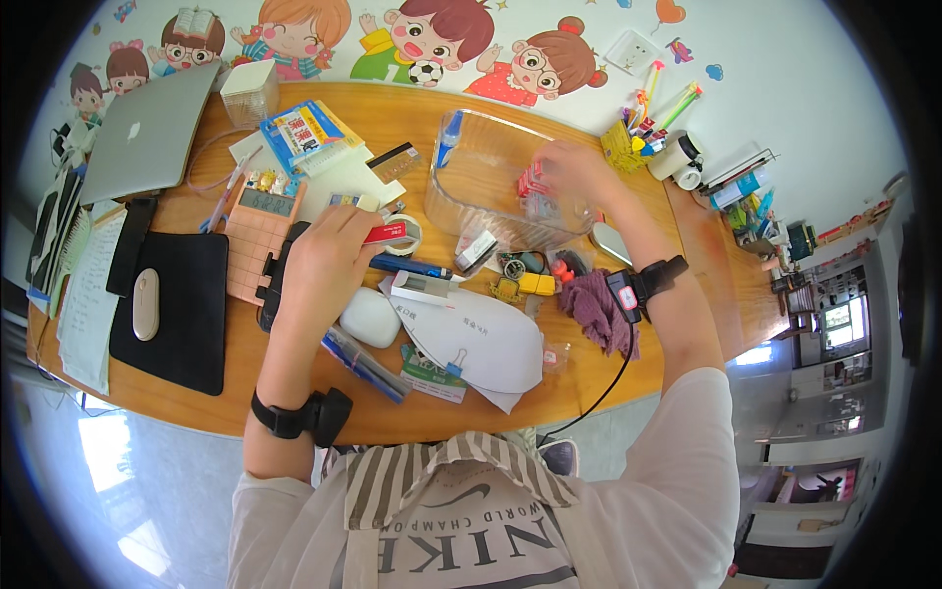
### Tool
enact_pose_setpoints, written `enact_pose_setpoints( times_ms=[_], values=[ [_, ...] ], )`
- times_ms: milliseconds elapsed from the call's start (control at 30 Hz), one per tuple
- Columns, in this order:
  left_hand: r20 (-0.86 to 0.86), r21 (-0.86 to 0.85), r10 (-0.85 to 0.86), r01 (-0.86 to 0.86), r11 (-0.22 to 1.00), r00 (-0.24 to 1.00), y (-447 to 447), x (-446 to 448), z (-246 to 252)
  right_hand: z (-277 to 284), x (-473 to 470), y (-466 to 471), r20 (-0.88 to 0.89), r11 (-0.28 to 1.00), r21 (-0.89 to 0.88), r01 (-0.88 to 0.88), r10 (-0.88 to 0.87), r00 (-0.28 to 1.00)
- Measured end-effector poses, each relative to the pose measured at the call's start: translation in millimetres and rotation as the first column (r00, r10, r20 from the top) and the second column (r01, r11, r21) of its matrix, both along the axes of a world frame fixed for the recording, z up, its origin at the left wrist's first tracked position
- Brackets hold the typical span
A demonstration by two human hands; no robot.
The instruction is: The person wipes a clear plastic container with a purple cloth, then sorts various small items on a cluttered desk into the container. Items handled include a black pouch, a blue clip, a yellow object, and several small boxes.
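Observation:
My left hand (pixel 327 247) pinches a small red box (pixel 385 233) above the desk, next to a white roll of tape (pixel 403 237). My right hand (pixel 578 173) reaches over the far right side of a clear plastic bin (pixel 471 228). Red-and-white small boxes (pixel 531 181) are in the bin under its fingers; blur hides whether it grips one. A blue-capped marker or tube (pixel 450 140) stands in the bin's far left corner. Below my left hand lie a blue pen-like tool (pixel 410 266), an open white box (pixel 421 288) and a white rounded case (pixel 370 317).
White paper templates (pixel 471 339) with a binder clip lie in front. A purple cloth (pixel 595 309), yellow blocks (pixel 536 283) and a phone-like object (pixel 611 243) sit right. A pink calculator (pixel 257 243), mouse (pixel 146 304) and laptop (pixel 151 136) occupy the left. A pen holder (pixel 624 146) stands by the wall.

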State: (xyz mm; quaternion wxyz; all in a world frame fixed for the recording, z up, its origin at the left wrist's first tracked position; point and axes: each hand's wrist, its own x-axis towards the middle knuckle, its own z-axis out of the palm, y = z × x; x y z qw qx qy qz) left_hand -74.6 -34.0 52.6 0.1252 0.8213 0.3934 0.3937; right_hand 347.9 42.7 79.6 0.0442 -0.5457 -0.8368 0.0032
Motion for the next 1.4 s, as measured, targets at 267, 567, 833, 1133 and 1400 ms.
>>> enact_pose_setpoints(
  times_ms=[267,567,833,1133,1400],
  values=[
    [-0.007,0.033,-0.001,0.001,0.999,1.000,3.4,-3.1,-1.6,4.1,-21.2,-3.0,0.245,0.991,0.066,-0.116,0.096,0.965],
    [0.233,-0.410,0.072,0.031,0.911,0.970,8.0,-7.0,-2.6,5.7,-155.3,-99.9,-0.439,0.885,-0.047,-0.463,0.398,0.805],
    [0.351,-0.544,0.030,0.177,0.820,0.936,14.6,-8.0,-8.7,-42.5,-188.4,-131.1,-0.428,0.985,-0.069,-0.159,0.115,0.897],
    [0.518,-0.658,-0.002,0.399,0.639,0.856,10.9,-2.9,-6.1,-37.2,-187.2,-140.7,-0.357,0.906,0.317,-0.280,0.387,0.850],
    [0.620,-0.742,0.104,0.538,0.401,0.777,-2.0,15.9,-2.2,-32.4,-179.9,-135.8,-0.339,0.807,0.542,-0.235,0.466,0.817]
  ],
)
